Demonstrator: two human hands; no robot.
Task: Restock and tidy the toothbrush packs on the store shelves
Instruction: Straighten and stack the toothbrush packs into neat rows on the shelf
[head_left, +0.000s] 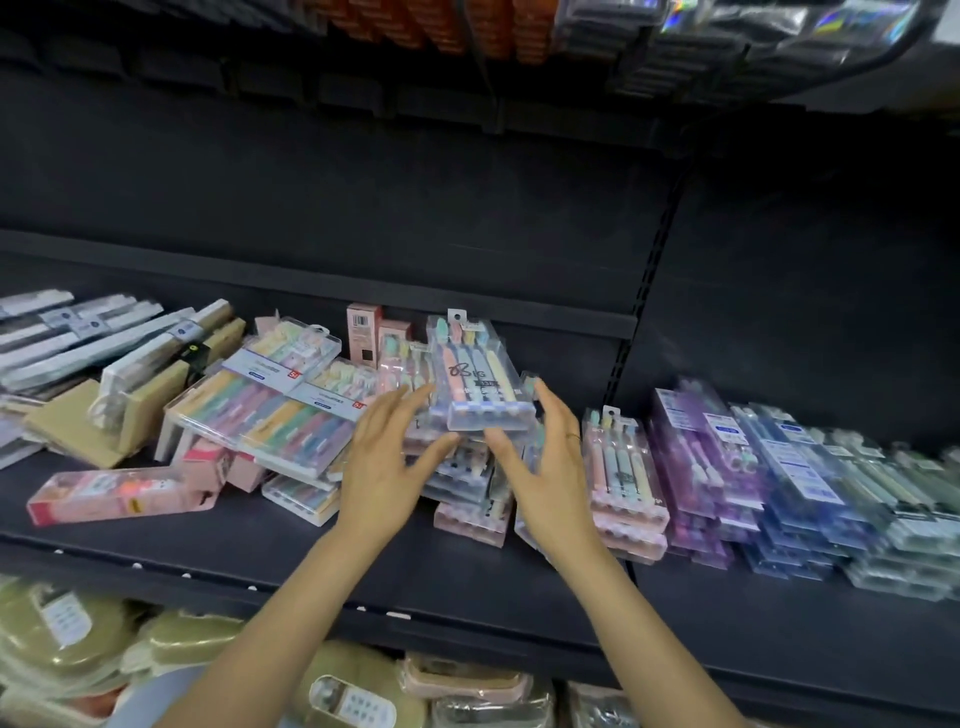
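Clear plastic is shining on the top toothbrush pack (480, 382), the one you are working on. It is sitting on a messy pile (467, 483) in the middle of the dark shelf (322, 551), tilted a little, with its hang tab pointing to the back.

Your left hand (387, 467) is reaching in from the left with its fingers spread and mostly straight, touching the pack's left edge. Your right hand (545, 457) is coming up on the right side, its thumb touching the front end. Neither hand is gripping the pack, as far as can be seen; both are looking loose and open.

You seem to be in the tidying step, squaring this pile. On the right, the purple and blue packs (753, 467) are lying in neat rows. On the left, the big colourful packs (270, 415) are lying crooked.

Next, you are going to need both hands pressing in from the sides, gently, so the pack is lining up with the ones under it and not sliding off.
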